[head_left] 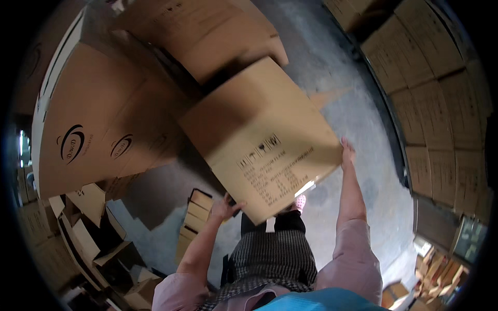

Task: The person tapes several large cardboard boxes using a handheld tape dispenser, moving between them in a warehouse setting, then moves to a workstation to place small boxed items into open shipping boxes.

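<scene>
A closed brown cardboard box is held in front of my body, tilted at an angle. Its near side carries black print and a row of handling symbols, with shiny clear tape along the lower right edge. My left hand grips the box's lower left edge, thumb on the printed side. On the opposite side my right hand holds the right corner, with its fingers partly hidden by the carton. The box's underside and far side are out of sight.
Large cardboard cartons tower at the left and top, close to the held box. Opened cartons pile up at lower left. Stacked boxes line the right side. Slotted cardboard lies on the grey floor.
</scene>
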`<state>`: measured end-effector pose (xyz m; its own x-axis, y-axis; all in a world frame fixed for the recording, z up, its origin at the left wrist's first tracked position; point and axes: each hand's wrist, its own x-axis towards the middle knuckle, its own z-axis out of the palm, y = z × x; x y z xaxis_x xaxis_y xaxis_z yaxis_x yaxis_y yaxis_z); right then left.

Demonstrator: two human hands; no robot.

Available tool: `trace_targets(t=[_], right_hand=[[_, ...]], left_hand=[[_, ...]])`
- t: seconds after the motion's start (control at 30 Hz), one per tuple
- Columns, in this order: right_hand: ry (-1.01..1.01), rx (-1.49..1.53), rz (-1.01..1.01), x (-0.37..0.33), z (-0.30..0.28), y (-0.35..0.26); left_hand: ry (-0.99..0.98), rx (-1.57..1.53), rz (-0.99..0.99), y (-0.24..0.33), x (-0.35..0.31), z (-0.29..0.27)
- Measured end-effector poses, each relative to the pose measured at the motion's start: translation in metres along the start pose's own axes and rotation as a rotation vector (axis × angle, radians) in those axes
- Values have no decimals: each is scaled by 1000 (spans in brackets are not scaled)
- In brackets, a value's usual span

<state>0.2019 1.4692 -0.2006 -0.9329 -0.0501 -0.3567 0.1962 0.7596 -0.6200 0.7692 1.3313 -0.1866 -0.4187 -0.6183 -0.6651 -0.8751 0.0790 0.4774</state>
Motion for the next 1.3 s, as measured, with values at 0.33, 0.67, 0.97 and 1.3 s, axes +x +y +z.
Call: trace_targets(t=[0.33,0.67,0.97,1.3], right_hand=[[-250,-300,-571,-103,-182,-221],[219,343,-1326,-287,-453,-589],[195,1293,-1722,-319,-492,-732],[-594,557,-1202,-102,5,-887]], left_hand=[[-145,14,37,155,-86,-129],[152,-683,525,337,-169,-330],[1224,-254,690,400,-158,-610],[1670,95,120,407,-31,-733]])
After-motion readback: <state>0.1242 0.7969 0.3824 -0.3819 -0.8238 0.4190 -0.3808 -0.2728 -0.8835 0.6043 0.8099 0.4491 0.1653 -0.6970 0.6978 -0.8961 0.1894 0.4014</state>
